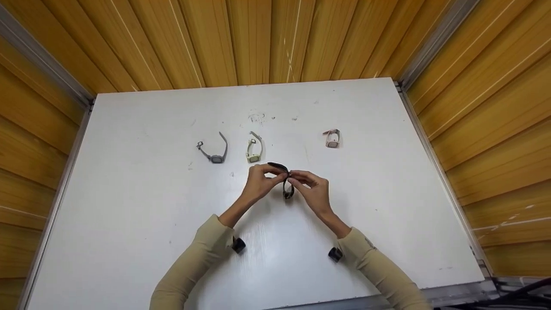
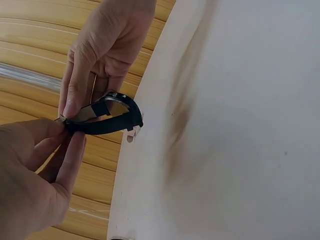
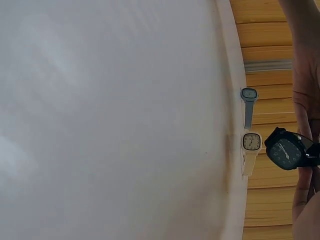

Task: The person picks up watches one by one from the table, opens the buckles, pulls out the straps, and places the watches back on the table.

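Both hands meet over a white table around a black wristwatch (image 1: 288,193), whose strap is bent into a loop with the dial end hanging down. My left hand (image 1: 259,181) pinches the strap between thumb and fingers near the buckle, and a length of strap sticks out beyond those fingertips. From the other side, my right hand (image 1: 316,191) pinches the strap at the buckle. The left wrist view shows the watch loop (image 2: 102,122) side on, the buckle partly covered by fingertips. In the right wrist view the dark dial (image 3: 285,151) with light hands faces the camera.
Behind the hands lie a grey watch (image 1: 217,159) with its strap spread and a pale yellow watch (image 1: 254,158). A pink watch (image 1: 332,144) lies farther right. The white table (image 1: 129,193) ends at wood-patterned walls (image 1: 249,43). Small black devices (image 1: 239,245) sit at both sleeve cuffs.
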Action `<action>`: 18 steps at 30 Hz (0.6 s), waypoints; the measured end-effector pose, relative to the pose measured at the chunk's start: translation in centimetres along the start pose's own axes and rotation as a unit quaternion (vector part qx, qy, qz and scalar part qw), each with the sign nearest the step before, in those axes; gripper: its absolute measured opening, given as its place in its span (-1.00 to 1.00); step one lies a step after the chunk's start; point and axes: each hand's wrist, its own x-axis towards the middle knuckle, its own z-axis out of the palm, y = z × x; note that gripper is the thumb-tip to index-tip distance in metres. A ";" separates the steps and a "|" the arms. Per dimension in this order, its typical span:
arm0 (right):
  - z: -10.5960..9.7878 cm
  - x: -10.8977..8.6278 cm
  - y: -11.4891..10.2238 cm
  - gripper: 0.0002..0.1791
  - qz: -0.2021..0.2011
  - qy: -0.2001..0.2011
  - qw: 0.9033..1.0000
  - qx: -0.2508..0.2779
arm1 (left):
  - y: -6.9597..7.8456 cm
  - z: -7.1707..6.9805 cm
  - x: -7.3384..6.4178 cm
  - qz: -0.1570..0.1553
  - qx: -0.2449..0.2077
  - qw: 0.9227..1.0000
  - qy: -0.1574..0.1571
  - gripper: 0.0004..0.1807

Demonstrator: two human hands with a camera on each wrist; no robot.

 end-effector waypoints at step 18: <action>-0.1 0.1 0.5 -0.80 0.028 0.010 0.999 0.046 | -0.7 0.3 0.0 -0.002 -0.014 1.000 0.013 -0.92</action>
